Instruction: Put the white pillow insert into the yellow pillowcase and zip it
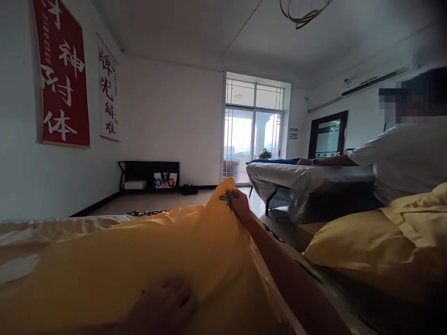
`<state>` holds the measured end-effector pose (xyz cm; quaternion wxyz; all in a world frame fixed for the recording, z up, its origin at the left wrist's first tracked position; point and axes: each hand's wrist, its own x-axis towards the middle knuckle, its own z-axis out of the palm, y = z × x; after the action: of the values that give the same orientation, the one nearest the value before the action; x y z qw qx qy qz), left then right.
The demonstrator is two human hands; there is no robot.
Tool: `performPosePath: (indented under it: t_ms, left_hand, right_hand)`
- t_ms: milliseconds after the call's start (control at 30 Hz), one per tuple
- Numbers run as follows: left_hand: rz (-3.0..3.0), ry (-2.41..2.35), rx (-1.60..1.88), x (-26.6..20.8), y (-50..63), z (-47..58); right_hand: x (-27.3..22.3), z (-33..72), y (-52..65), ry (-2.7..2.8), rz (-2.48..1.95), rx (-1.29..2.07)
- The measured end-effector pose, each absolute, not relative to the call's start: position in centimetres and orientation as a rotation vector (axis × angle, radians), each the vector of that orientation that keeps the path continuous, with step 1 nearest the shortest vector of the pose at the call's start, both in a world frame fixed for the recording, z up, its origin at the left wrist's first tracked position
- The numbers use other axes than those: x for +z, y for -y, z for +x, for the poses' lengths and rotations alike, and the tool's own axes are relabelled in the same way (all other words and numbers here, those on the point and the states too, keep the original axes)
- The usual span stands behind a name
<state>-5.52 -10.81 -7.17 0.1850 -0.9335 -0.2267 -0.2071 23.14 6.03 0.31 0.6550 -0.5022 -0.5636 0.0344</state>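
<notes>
A yellow bed sheet (167,251) with a green printed motif near its far corner spreads over the bed in front of me. My right hand (238,204) reaches forward and pinches that corner, lifting it into a peak above the bed. Low in the view, my left hand (167,300) is over the near part of the sheet. It is dark and smeared by motion, so its grip does not show.
To the right lies a yellow pillow (363,237). A person in a white shirt (412,153) leans over another table covered in clear plastic (300,174), with blue cloth on top. A low black bench (152,172) stands against the far wall.
</notes>
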Motion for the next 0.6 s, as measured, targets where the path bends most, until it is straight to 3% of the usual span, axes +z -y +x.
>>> performPosePath:
  t_ms: [133,233,267,433,600]
  left_hand:
    - [-2.8,0.788,-0.633,-1.2,9.4,-7.1]
    - [-2.439,1.256,-1.157,3.7,5.5,-8.7]
    - [-2.383,1.378,-1.162,4.8,4.2,-9.1]
    - [-3.011,1.57,-0.933,5.1,1.4,-9.3]
    - [-2.764,1.596,-1.029,4.7,2.6,-8.3]
  right_hand:
    - [4.3,22.5,-2.2,1.338,-1.068,0.088]
    - [6.6,21.2,1.1,1.294,-1.029,-0.023]
    - [7.2,20.6,2.1,1.289,-1.0,-0.116]
    - [8.1,19.6,4.8,1.377,-0.93,-0.605]
    - [8.2,21.6,3.8,1.319,-1.144,-0.478]
